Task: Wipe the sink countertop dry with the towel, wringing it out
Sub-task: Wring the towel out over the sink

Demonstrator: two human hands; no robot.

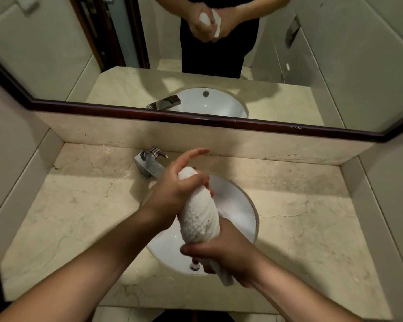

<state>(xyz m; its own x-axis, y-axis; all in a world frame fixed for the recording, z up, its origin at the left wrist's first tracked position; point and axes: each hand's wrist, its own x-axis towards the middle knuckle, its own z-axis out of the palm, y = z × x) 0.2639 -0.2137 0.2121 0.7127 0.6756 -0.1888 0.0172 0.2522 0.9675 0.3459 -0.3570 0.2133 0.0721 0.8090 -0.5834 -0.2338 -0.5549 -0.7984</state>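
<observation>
1. The towel [199, 210], rolled into a thick rope, hangs over the sink [244, 205]; its long axis runs 12 to 6 o'clock.
2. The left hand [172, 196] grips the 12 o'clock end, index finger stretched out.
3. The right hand [221, 254] grips the 6 o'clock end, nearer the person.
4. Surface [79, 205] lies on both sides.

The hands hide both ends of the towel [199, 219].

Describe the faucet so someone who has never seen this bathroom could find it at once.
Start at the white round sink basin sunk into the beige marble countertop. At its far-left rim, by the backsplash under the mirror, stands the faucet. It is the only shiny chrome, square-edged fixture there, just beyond the left hand gripping the towel.
</observation>
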